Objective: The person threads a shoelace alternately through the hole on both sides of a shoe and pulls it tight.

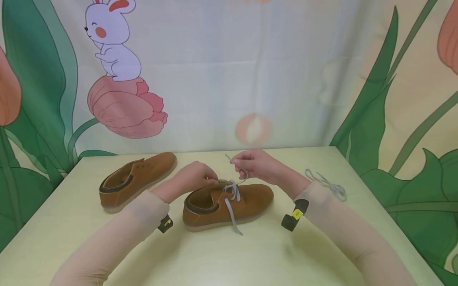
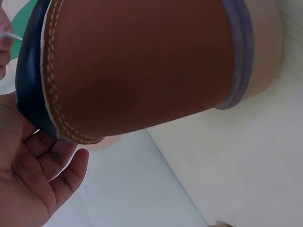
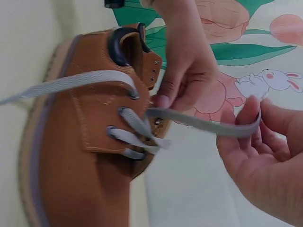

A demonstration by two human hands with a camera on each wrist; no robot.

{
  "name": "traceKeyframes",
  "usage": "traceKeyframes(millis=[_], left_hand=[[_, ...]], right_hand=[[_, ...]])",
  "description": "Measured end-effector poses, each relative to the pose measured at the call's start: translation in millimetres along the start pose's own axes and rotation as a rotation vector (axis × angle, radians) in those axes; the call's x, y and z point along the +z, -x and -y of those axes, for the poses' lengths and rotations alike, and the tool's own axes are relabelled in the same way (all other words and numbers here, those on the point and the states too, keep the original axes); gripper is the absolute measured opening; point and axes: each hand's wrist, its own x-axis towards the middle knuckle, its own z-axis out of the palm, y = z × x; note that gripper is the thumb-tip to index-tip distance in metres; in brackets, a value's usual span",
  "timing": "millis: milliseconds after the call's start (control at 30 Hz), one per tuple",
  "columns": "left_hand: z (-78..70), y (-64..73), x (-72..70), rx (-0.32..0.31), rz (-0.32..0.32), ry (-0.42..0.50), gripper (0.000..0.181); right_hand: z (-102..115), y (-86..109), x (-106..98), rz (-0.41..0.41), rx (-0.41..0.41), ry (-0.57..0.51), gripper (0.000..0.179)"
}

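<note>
A brown lace-up shoe (image 1: 218, 214) stands on the table, toe pointing right. My left hand (image 1: 193, 178) is at its far eyelet flap, thumb and fingers pinching the edge, as the right wrist view shows. Above and behind the shoe, my right hand (image 1: 257, 165) pinches the end of a grey shoelace (image 3: 203, 124), which runs in a slack curve to the far eyelets. The lace's other end (image 1: 230, 214) hangs over the near side onto the table. In the left wrist view the shoe's heel (image 2: 142, 66) hides part of the left fingers.
A second brown shoe (image 1: 157, 171), its eyelets without lace, stands at the left on the table (image 1: 222, 258). A bundled grey shoelace (image 1: 336, 190) lies to the right. A printed curtain (image 1: 200, 79) hangs behind the table's far edge.
</note>
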Motion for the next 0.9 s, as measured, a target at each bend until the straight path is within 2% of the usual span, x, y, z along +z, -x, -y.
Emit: traceKeyframes(millis=[133, 200, 267, 400, 500, 667, 900], left_hand=[[-0.4, -2.7, 1.6, 0.003, 0.009, -0.018, 0.015], [-0.8, -3.6, 2.0, -0.005, 0.012, -0.025, 0.016], [-0.7, -4.1, 2.8, -0.010, 0.007, -0.031, 0.017], [-0.1, -5.1, 5.3, -0.018, -0.002, -0.025, 0.020], [1.1, -5.2, 7.8, -0.029, -0.004, -0.005, 0.022], [2.1, -5.8, 10.0, -0.054, 0.006, 0.017, 0.024], [3.5, -5.1, 10.2, -0.058, -0.004, 0.020, 0.025]], right_hand=[[-10, 7.5, 3, 0.058, 0.027, 0.013, 0.021], [-15, 8.9, 6, 0.046, 0.019, 0.065, 0.023], [-20, 8.1, 10, 0.011, -0.021, 0.163, 0.023], [-29, 4.6, 21, -0.107, -0.131, 0.440, 0.015], [-33, 2.0, 31, -0.150, -0.179, 0.569, 0.010], [-39, -6.2, 43, -0.146, -0.178, 0.593, 0.009], [-42, -14.3, 51, -0.172, -0.146, 0.599, 0.010]])
